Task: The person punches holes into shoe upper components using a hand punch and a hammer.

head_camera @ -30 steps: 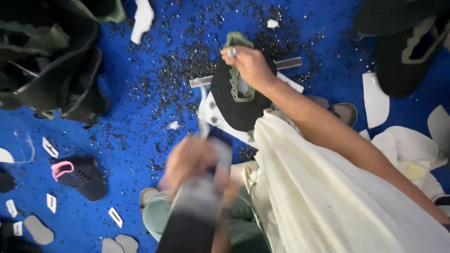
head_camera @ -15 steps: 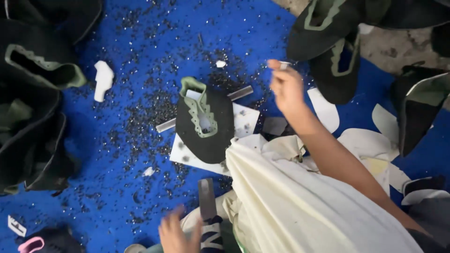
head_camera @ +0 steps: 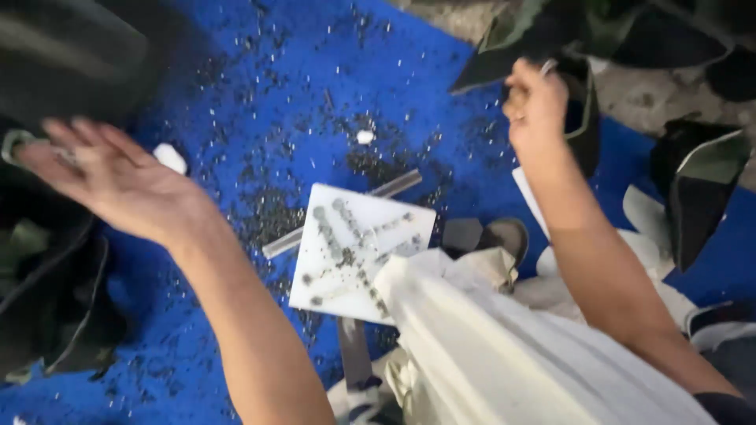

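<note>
On the blue mat (head_camera: 236, 118), black specks surround a white board (head_camera: 354, 252).

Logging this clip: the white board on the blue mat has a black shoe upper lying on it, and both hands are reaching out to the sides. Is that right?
Not quite. In the head view the white board on the blue mat carries only dark specks and marks; no shoe upper lies on it. The rest holds: the left hand reaches toward the dark pieces at the left, the right hand toward those at the upper right.
</note>
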